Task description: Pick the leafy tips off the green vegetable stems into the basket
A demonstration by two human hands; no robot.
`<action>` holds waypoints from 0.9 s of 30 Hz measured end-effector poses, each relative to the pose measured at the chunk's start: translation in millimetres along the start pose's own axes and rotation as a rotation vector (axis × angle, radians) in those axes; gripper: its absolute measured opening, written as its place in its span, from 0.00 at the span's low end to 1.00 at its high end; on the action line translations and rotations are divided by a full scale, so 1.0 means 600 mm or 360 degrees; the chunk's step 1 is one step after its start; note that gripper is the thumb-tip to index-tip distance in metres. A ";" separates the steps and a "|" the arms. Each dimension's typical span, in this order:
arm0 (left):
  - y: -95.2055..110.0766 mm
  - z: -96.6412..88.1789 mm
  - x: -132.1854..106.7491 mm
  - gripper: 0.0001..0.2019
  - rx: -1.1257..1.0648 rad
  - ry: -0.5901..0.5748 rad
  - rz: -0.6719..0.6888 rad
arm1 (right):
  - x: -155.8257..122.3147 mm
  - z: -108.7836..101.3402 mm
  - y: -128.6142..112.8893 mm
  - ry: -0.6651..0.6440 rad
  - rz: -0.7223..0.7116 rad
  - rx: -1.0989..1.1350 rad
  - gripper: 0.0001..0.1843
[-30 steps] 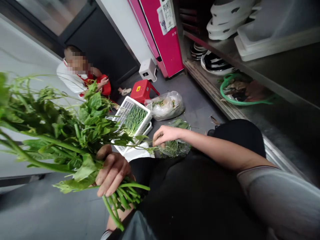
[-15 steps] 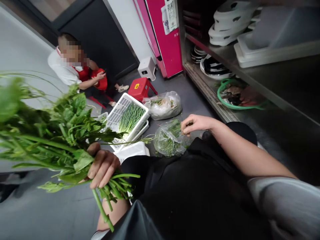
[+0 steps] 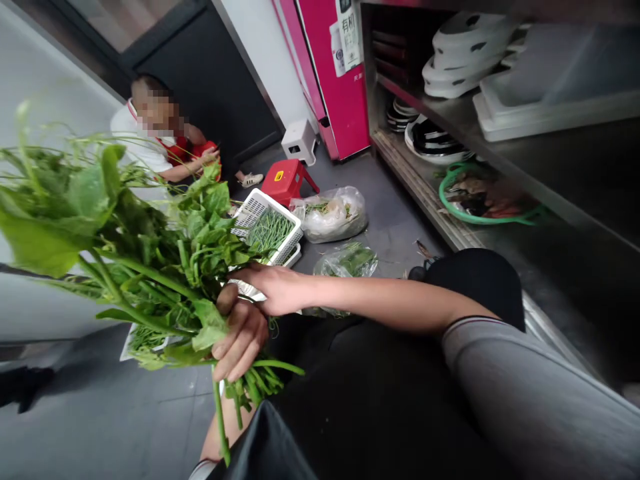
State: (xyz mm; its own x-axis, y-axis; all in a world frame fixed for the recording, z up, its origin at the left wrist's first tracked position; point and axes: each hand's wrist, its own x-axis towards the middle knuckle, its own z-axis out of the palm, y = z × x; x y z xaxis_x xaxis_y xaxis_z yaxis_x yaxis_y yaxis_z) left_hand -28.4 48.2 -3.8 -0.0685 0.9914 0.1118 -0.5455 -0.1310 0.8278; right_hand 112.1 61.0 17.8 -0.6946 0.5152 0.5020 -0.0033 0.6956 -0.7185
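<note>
My left hand [image 3: 239, 337] is closed round the stems of a big bunch of leafy green vegetables [image 3: 125, 247], held up at the left with the leaves pointing left. My right hand [image 3: 273, 288] reaches across to the bunch just above the left hand, its fingers among the stems; whether they pinch one is unclear. Below and beyond lies a clear plastic bag of green trimmings [image 3: 347, 261] on the floor.
A white slotted basket [image 3: 250, 210] with thin green stalks stands on the grey floor, beside a second plastic bag [image 3: 333, 213] and a red stool [image 3: 286, 180]. A person in white and red [image 3: 150, 150] sits at the back. Steel shelves [image 3: 500, 167] with trays line the right.
My right hand has come back from the plastic bag of trimmings on the floor to the bunch held in my left hand. The bunch has risen slightly.
</note>
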 end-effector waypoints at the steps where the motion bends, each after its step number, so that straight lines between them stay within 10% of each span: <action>1: -0.002 -0.003 -0.002 0.26 0.0019 -0.0011 -0.0026 | 0.014 0.003 0.001 -0.0072 -0.0001 0.0062 0.26; 11: 0.002 -0.038 -0.079 0.18 -0.0311 -0.0060 -0.0024 | -0.095 -0.111 0.056 -0.0458 0.0338 0.0020 0.17; 18: 0.031 -0.022 -0.058 0.11 -0.0722 0.0160 -0.0080 | -0.121 -0.210 0.088 0.0328 0.0936 -0.0933 0.22; 22: -0.003 -0.050 -0.041 0.04 -0.0456 0.0498 -0.0466 | -0.100 -0.179 0.089 0.0363 0.0838 -0.0973 0.20; 27: -0.068 -0.034 -0.047 0.11 -0.0373 0.0505 -0.0853 | -0.076 -0.052 0.078 0.0452 0.0240 -0.0980 0.16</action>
State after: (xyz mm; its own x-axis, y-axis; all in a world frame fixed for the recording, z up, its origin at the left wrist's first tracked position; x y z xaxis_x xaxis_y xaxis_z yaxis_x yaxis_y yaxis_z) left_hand -20.9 25.6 -51.9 0.0398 0.8770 -0.4788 -0.7373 0.3492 0.5783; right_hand 166.1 86.0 -23.6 -0.4400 0.6813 0.5850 0.5454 0.7203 -0.4287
